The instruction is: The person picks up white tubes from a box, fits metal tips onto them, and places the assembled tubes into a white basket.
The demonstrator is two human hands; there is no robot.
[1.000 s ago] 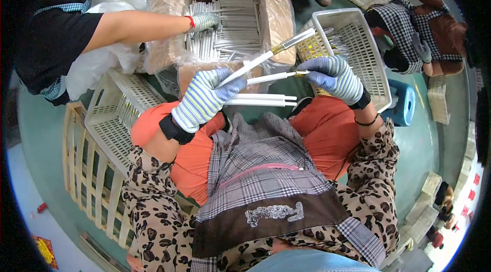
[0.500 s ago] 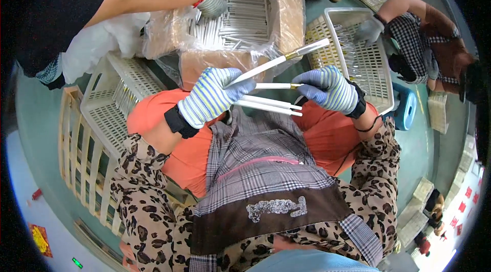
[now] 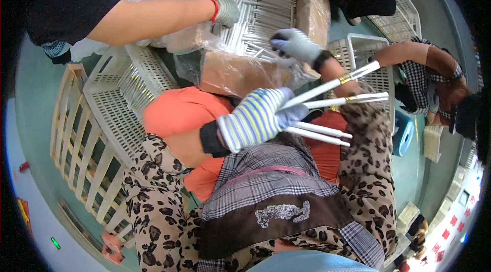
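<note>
- Gripping thin white sticks [image 3: 317, 91], 2 w/ gold collars [image 3: 346, 77], in L hand [image 3: 258, 118] w/ striped knit glove [image 3: 245, 126], tips pointing R
- Holding R hand [image 3: 297, 47], pale gray glove [image 3: 307, 49], over plastic-lined brown cardboard box [image 3: 230, 73] of more white sticks [image 3: 274, 8]; blurry, can't tell if open/closed tbh

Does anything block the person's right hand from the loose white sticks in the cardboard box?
Nothing visible does: the right hand is over the near right part of the cardboard box, fingers toward the loose white sticks. A co-worker's gloved hand is at the sticks too, but farther left, not between.
</note>
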